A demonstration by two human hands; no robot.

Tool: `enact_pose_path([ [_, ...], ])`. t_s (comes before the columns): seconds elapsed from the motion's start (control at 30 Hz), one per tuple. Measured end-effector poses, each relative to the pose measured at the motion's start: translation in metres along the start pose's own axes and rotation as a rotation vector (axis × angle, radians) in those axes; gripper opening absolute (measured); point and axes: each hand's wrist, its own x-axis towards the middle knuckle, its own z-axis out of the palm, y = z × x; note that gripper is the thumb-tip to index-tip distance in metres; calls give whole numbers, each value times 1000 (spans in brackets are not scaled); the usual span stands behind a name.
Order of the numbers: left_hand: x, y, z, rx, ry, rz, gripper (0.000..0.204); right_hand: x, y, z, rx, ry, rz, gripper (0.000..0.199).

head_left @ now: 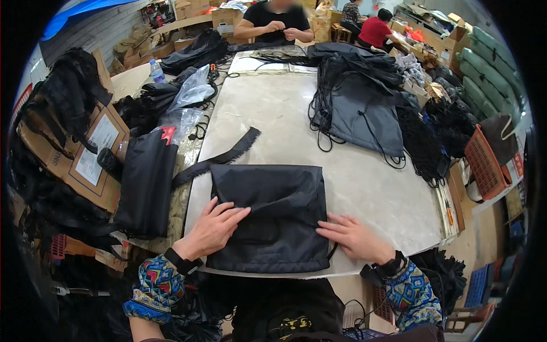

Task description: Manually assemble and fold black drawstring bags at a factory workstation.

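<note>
A black fabric bag (279, 196) lies flat near the table's front edge, its cloth slightly creased. My left hand (209, 229) rests on the left side of the bag, fingers stretched out over the cloth. At the bag's right edge, my right hand (358, 238) touches the fabric with extended fingertips, the palm over the table. A short dark cord shows beside the lower right corner, partly hidden by that hand. Just beyond the bag's upper left corner lies a black frayed strip (225, 157).
Finished-looking black drawstring bags (364, 111) with loose cords pile up at the far right of the table (268, 122). Folded black fabric (147, 182) and a cardboard box (94, 151) stand at left. A water bottle (156, 72) is farther back. Across the table, a person (276, 25) handles something small.
</note>
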Motion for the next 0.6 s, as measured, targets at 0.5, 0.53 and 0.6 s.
enact_pose_path([
  [0.5, -22, 53, 8, -73, -134, 151, 46, -49, -37, 27, -297, -18, -186, 67],
  [0.53, -20, 54, 7, -71, -132, 154, 46, -41, -37, 25, -216, 57, -232, 65],
  [0.6, -18, 53, 6, -68, -116, 183, 44, -20, -37, 17, -147, 159, -275, 62],
])
